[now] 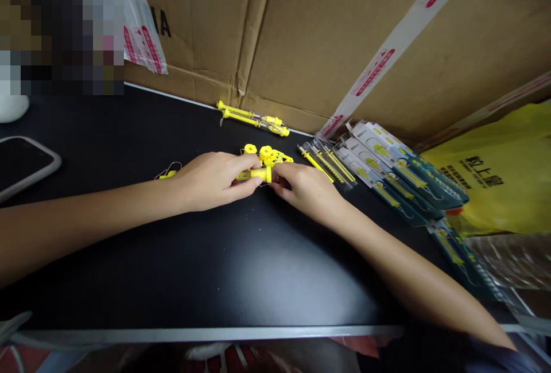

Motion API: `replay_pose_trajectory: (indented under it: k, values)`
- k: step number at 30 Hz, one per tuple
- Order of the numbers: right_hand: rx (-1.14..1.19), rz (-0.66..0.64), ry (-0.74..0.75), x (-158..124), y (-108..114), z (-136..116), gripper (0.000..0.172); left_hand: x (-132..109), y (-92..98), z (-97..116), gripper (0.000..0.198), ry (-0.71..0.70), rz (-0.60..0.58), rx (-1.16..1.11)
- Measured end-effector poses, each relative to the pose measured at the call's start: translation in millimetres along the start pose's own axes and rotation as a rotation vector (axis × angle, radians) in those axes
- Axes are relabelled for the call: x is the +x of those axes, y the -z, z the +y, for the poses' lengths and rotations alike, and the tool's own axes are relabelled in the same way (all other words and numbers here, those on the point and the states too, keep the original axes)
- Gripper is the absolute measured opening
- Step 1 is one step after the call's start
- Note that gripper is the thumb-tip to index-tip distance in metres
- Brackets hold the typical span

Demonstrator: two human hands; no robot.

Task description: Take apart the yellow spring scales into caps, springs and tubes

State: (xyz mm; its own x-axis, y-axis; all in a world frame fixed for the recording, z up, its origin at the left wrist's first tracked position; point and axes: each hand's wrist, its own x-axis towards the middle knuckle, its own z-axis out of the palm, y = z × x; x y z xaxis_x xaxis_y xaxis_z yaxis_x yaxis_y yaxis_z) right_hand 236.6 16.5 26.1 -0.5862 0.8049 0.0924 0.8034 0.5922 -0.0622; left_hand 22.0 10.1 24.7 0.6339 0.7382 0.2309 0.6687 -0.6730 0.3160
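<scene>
My left hand (pixel 210 181) is closed round a yellow tube-shaped piece, which looks like a spring scale (pixel 263 175), near the middle of the table. At the tube's right end, my right hand (pixel 312 186) pinches with thumb and fingers; what lies between them is mostly hidden. Just behind both hands sits a small pile of yellow plastic parts (pixel 267 155). A yellow piece with a bent wire hook (pixel 169 174) lies beside my left wrist. Farther back, two yellow spring scales with clear tubes (pixel 253 119) rest side by side.
Clear tubes with yellow strips (pixel 327 162) lie right of the pile, beside stacked printed boxes (pixel 387 166). A yellow bag (pixel 503 172) stands at the right. Large taped cardboard (pixel 301 34) walls off the back of the black table (pixel 206 269). A phone (pixel 26 163) lies left.
</scene>
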Motion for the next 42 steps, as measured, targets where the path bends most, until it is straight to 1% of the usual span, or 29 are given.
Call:
replay_pose_trajectory:
  k: [4, 8, 10, 13, 15, 18, 23, 26, 29, 35, 42]
  values:
    - [0.015, 0.041, 0.006, 1, -6, 2, 0.002, -2, -5.2, 0, 0.022, -0.051, -0.018, 0.064]
    - [0.068, 0.098, -0.031, 3, -9, 3, 0.005, -3, -12.0, -1, 0.023, -0.099, -0.013, 0.132]
    - [0.183, 0.082, -0.018, 3, -7, 3, 0.013, -4, -15.2, -3, 0.024, -0.122, 0.009, 0.173]
    - [0.443, -0.009, 0.079, 1, 0, 1, 0.027, -5, -18.4, -5, 0.025, -0.159, 0.065, 0.210]
    - [0.550, -0.041, 0.121, -1, 3, -1, 0.032, -6, -19.3, -6, 0.025, -0.175, 0.095, 0.222]
    - [0.604, -0.034, 0.102, -1, 4, -2, 0.030, -7, -19.5, -6, 0.022, -0.173, 0.118, 0.250]
    - [0.719, -0.041, 0.086, 0, -2, 0, 0.023, -7, -20.5, -5, 0.022, -0.170, 0.125, 0.289]
    - [0.729, -0.049, 0.106, 0, -2, 0, 0.021, -8, -21.6, -5, 0.025, -0.182, 0.137, 0.307]
    - [0.687, -0.036, 0.126, 0, 0, 0, 0.020, -8, -22.7, -6, 0.028, -0.187, 0.138, 0.321]
    - [0.638, -0.018, 0.144, 0, 1, 0, 0.019, -8, -23.6, -8, 0.028, -0.200, 0.152, 0.335]
    - [0.633, -0.020, 0.149, 0, 2, 2, 0.019, -9, -24.0, -8, 0.029, -0.196, 0.165, 0.342]
